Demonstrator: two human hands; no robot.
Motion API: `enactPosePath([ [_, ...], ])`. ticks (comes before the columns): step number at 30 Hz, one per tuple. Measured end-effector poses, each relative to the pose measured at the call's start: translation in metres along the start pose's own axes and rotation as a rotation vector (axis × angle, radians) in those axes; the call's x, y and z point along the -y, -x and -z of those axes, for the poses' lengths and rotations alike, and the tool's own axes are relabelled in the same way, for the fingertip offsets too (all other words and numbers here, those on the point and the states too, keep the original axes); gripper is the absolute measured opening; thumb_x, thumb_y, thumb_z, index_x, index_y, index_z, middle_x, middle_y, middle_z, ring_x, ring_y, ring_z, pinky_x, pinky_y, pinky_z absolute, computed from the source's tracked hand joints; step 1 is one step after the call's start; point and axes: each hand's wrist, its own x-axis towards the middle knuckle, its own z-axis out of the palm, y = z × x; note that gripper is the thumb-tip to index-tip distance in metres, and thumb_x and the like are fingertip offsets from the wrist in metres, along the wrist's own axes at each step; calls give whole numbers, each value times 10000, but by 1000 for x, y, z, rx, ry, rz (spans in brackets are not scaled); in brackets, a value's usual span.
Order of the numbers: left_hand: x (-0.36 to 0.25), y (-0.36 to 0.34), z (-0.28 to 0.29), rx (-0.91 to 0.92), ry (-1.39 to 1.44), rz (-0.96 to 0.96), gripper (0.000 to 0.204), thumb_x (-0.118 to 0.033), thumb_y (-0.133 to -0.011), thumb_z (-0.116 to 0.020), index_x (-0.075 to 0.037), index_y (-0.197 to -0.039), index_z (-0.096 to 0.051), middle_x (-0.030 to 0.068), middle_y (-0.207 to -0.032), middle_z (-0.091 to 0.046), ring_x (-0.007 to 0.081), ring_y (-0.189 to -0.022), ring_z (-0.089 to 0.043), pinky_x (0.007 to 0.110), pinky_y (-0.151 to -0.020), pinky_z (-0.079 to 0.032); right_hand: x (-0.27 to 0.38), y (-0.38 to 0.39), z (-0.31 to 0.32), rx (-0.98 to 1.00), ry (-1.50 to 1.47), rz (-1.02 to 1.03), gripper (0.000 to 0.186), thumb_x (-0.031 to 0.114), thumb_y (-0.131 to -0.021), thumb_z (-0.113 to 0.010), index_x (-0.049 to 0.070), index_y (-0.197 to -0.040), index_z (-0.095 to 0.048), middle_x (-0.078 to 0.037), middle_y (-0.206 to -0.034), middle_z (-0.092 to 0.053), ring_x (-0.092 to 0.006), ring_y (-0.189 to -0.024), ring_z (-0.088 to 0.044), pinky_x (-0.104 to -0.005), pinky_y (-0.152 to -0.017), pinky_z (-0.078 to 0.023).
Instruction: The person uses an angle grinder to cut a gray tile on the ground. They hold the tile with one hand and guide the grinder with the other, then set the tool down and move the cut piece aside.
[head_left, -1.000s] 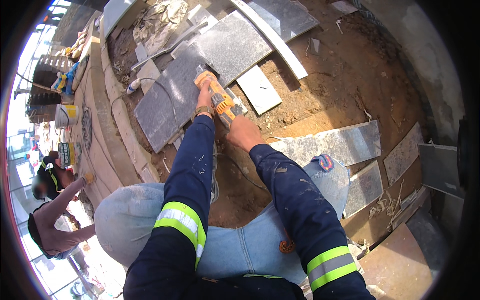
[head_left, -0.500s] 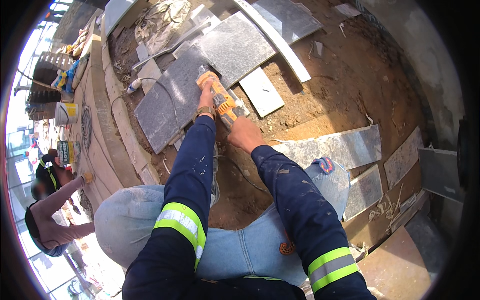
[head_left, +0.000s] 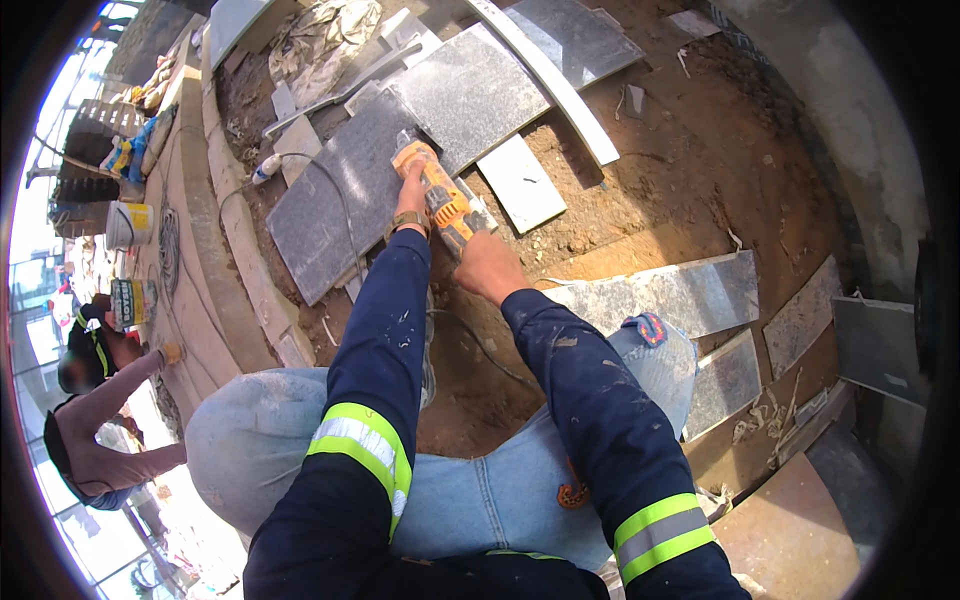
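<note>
Power tool (head_left: 442, 192), orange, gripped in both hands. Left hand (head_left: 412, 190) is wrapped around its front body, just behind the metal head; watch (head_left: 408, 221) on that wrist. Right hand (head_left: 490, 268) is closed around the rear end. Head points away from the grip, above the dark slab (head_left: 325, 205), near the edge of the grey slab (head_left: 475, 90); contact with stone cannot be told. Dark slab extends left of the grip; grey slab lies ahead and slightly right. White tile (head_left: 522, 182) lies just right of the tool, on soil (head_left: 650, 185); pale strip (head_left: 550, 82) farther out, beyond the tile. Black cord (head_left: 485, 347) curves below the right hand. Long slab (head_left: 690, 290) to its right. Bucket (head_left: 129, 225) well apart, left of the grip; co-worker (head_left: 110, 440) lower left.
</note>
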Motion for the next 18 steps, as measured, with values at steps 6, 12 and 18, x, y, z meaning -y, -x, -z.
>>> enactPosePath([
  [6,0,-10,14,-21,-78,-45,473,-463,-893,-631,-56,-1132,-592,107,-872,-670,255,-695,-683,404,-632,-588,1,2,-2,9,-7,40,340,161,-734,-702,-89,-960,-657,-296,-976,-673,-417,-954,-666,-448,-830,-543],
  [12,1,12,-5,8,-35,-6,476,-463,-889,-636,-61,-1140,-593,106,-894,-670,248,-718,-686,397,-642,-588,-3,7,3,23,14,-9,264,128,-755,-682,-53,-947,-686,-261,-1018,-682,-384,-990,-667,-430,-853,-539],
  [18,-7,27,-11,7,-41,6,513,-480,-882,-643,-45,-1152,-607,99,-925,-678,233,-745,-688,369,-671,-575,0,10,6,45,-2,-17,275,129,-756,-684,-51,-964,-683,-261,-1038,-678,-379,-1008,-662,-426,-867,-534],
])
